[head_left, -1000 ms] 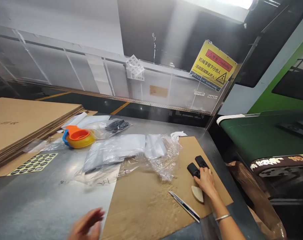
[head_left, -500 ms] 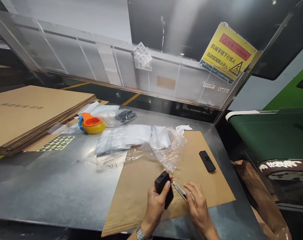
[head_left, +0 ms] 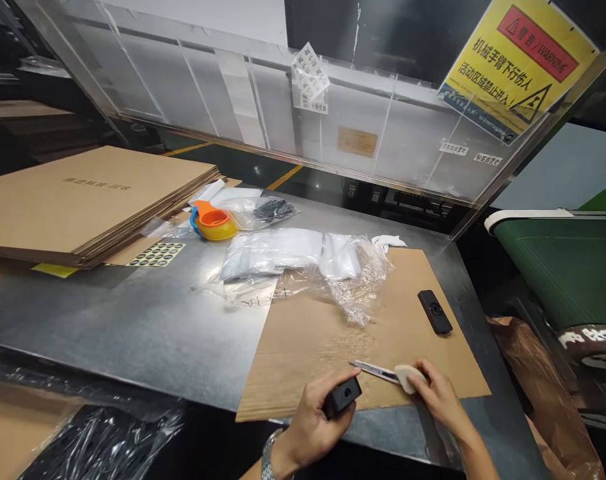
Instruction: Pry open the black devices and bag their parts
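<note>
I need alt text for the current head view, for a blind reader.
A person's left hand holds a black block, and the right hand a beige pad near a utility knife. A second black block lies on a cardboard sheet, on a metal table.

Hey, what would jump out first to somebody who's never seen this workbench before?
Probably the bright yellow warning sign at the upper right, then the orange, yellow and blue plastic piece near the cardboard stack. Closer in, the left hand holds a black device, and the right hand grips a pale pad by the utility knife.
</note>
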Demonstrator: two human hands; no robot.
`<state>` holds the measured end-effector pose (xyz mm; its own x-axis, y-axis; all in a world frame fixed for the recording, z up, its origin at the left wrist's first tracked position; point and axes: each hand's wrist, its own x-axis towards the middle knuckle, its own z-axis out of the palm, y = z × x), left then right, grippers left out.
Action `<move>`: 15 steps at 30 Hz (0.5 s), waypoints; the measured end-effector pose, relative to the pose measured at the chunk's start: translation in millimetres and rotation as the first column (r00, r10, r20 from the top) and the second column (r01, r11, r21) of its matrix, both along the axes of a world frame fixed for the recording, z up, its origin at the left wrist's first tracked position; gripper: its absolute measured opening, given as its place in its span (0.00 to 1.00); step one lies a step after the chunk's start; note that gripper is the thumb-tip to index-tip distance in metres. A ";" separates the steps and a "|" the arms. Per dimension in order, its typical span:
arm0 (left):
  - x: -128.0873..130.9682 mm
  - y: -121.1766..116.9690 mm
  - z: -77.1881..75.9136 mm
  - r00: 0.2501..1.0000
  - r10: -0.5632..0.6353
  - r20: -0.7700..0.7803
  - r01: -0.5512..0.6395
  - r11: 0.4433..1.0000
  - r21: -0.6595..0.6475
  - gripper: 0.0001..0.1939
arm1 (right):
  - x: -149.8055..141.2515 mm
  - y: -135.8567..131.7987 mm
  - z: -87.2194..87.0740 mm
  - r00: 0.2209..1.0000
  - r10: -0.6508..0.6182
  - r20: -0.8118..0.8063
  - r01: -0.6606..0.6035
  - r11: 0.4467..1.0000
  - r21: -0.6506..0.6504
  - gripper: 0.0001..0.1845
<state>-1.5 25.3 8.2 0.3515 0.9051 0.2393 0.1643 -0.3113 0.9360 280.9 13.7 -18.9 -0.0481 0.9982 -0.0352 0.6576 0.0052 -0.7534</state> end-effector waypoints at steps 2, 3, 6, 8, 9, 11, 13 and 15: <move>-1.1 -1.7 3.8 0.999 -0.033 -0.022 0.034 0.999 0.009 0.19 | -9.0 -3.0 9.1 0.994 -0.071 -0.079 0.072 0.997 0.016 0.19; -1.2 -2.4 5.5 0.998 -0.049 -0.027 0.049 0.999 0.010 0.19 | -17.7 -6.1 16.2 0.985 -0.098 -0.142 0.104 0.994 0.032 0.19; 0.1 -4.0 7.4 0.997 -0.064 -0.041 0.065 0.997 0.028 0.20 | -59.1 -17.9 43.3 0.941 -0.068 -0.330 0.115 0.985 0.126 0.17; 0.8 -4.6 6.9 0.996 -0.063 -0.069 0.065 0.997 0.031 0.19 | -91.6 -23.3 59.4 0.936 0.089 -0.341 -0.020 0.980 0.200 0.20; 0.6 -4.9 6.7 0.995 -0.057 -0.082 0.060 0.998 0.033 0.16 | -106.1 -24.5 64.8 0.934 0.182 -0.306 -0.109 0.964 0.242 0.24; -1.0 -5.8 6.9 0.995 -0.038 -0.092 0.042 0.998 0.037 0.10 | -127.8 -24.1 69.6 0.941 0.304 -0.146 -0.237 0.903 0.358 0.32; -4.2 -7.0 8.3 0.997 -0.016 -0.078 0.021 0.998 0.060 0.13 | -137.8 -21.7 68.0 0.949 0.306 0.074 -0.304 0.828 0.472 0.35; -7.8 -8.3 10.0 0.997 -0.015 -0.069 0.021 0.996 0.084 0.20 | -139.4 -19.5 64.3 0.933 0.270 0.237 -0.356 0.773 0.524 0.35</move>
